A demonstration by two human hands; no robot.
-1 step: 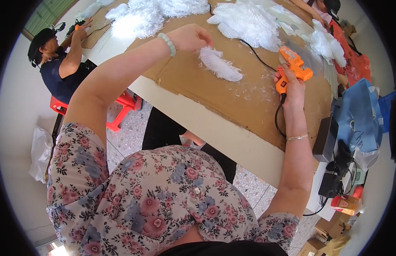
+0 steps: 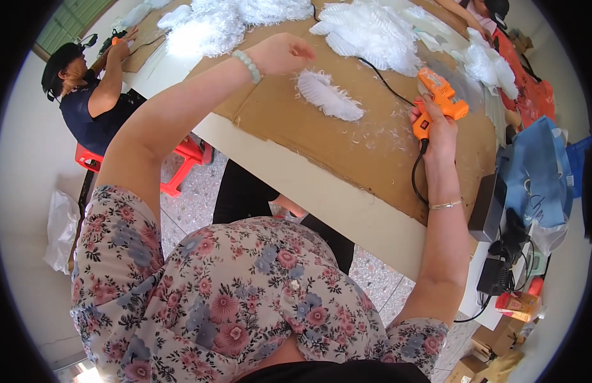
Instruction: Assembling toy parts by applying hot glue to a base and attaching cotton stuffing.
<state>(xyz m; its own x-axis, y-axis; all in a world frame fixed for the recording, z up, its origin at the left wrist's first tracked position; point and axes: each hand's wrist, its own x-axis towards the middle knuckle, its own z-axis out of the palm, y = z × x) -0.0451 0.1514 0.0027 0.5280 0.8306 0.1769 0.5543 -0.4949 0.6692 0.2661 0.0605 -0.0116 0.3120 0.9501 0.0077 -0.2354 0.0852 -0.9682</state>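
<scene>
My right hand (image 2: 441,124) is wrapped around the handle of an orange hot glue gun (image 2: 441,89), whose nozzle end points away from me. My left hand (image 2: 286,54) hovers over the brown cardboard (image 2: 270,121) with its fingers loosely bent and apart, and nothing shows in them. Just below those fingertips lies a white, wing-shaped feather piece (image 2: 331,97) with frayed edges, flat on the cardboard. Small bits of white fluff are scattered between it and the glue gun.
Heaps of white feather pieces (image 2: 369,38) cover the table's far side. A black cord (image 2: 416,175) hangs from the gun. At right are a black box (image 2: 487,207), a blue bag (image 2: 532,172) and a power adapter (image 2: 494,276). A co-worker (image 2: 92,96) sits at left; another is at far right.
My left hand has lifted slightly away from the feather piece, and its fingers no longer touch it. The right hand and glue gun have hardly moved.
</scene>
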